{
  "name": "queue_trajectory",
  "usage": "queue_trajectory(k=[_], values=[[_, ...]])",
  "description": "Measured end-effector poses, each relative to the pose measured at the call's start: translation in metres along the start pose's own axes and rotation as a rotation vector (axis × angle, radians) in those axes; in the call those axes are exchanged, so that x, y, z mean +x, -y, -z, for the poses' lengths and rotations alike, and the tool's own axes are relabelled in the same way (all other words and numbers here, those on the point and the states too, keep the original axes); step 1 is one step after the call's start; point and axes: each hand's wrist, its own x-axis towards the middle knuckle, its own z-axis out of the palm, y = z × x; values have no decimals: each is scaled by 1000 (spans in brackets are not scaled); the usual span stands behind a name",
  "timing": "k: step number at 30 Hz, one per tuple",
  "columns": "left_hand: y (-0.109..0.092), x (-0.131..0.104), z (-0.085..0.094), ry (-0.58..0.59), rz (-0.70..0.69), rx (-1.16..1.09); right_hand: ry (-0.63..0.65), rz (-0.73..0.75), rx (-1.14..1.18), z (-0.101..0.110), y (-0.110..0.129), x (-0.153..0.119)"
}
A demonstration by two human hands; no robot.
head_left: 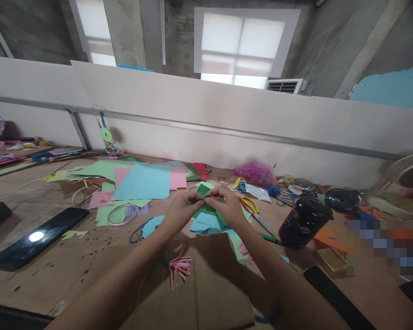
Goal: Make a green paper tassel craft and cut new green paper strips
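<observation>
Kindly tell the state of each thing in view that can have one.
Left hand: pinched shut over green paper
Right hand: pinched shut, meeting the left
Left smartphone: lying flat
Black tumbler: upright, lid on
Pink paper fringe: strips fanned out
Cardboard: lying flat
Scissors: lying down, opening unclear
Fan: cannot tell if running

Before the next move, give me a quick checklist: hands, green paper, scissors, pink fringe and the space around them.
1. Hands together: ok, left hand and right hand meet over the green paper.
2. Secure grip: cannot tell, the fingers hide what they pinch.
3. Scissors handy: ok, lying to the right of the right hand, probably within easy reach.
4. Pink fringe clear of the hands: ok, it lies on the cardboard between the forearms.
5. Uncluttered space: not ok, light blue paper lies beneath the hands.
</observation>
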Motion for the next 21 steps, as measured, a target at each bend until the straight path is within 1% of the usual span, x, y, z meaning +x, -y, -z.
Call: queue_trajectory(k=[3,6,8,14,21], values=[[-1,0,1,17,10,-20,-31,8,-23,0,-1,0],[1,-1,3,34,48,-120,-44,-41,30,0,-4,1],[2,-1,4,24,64,-151,-39,-73,77,-1,-5,1],[2,-1,4,5,42,-144,-29,-137,178,-3,-6,2],[6,-1,2,8,41,-162,-20,-149,219,-5,-8,1]])
